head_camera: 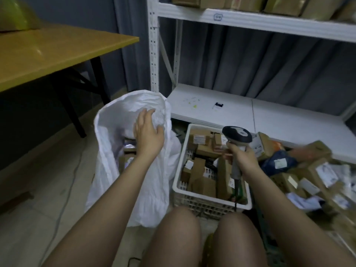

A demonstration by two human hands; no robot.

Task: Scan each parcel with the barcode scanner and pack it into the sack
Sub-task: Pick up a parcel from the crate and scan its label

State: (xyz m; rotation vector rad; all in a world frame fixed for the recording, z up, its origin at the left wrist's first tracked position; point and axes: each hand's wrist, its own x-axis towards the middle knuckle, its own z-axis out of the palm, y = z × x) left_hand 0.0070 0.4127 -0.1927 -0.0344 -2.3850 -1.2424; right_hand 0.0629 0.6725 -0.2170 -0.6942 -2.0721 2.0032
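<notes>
Scanner gripped over the crate, empty hand spread above the sack

The barcode scanner (237,137) is gripped by the right hand (241,157) above the white crate (212,201) of cardboard parcels (200,166). Left of the crate, the left hand (149,132) is held wide over the crumpled white sack (123,151); beyond the crate, white shelving (250,20) and grey curtains are seen.

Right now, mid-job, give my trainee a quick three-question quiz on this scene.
1. True or false: the left hand is holding a parcel.
2. What does the right hand hold? A) tape B) barcode scanner C) pen
3. Fill in: the unscanned parcels sit in a white ____ right of the sack.

Key: 1 false, it is open over the sack's mouth; 2 B; 3 crate.
</notes>
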